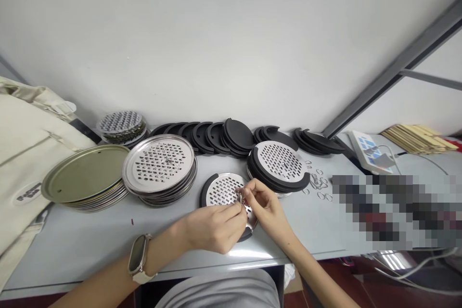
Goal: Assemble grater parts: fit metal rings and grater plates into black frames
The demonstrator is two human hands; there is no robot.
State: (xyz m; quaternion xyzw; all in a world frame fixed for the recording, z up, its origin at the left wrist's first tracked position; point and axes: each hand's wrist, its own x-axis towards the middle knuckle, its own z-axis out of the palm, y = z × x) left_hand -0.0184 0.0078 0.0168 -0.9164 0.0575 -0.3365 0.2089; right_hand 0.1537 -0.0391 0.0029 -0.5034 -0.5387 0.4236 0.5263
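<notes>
Grey tabletop below, hands together pinch a metal ring over a perforated steel disc.

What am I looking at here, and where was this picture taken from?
There's no machine here. This is a single view from a camera worn on a person's head, looking down at their own hands. The left hand, with a watch on its wrist, and the right hand together pinch a small metal ring over a perforated steel disc resting on a black ring. Around them on the table lie stacks of similar discs, more black rings and loose small metal rings.
</notes>
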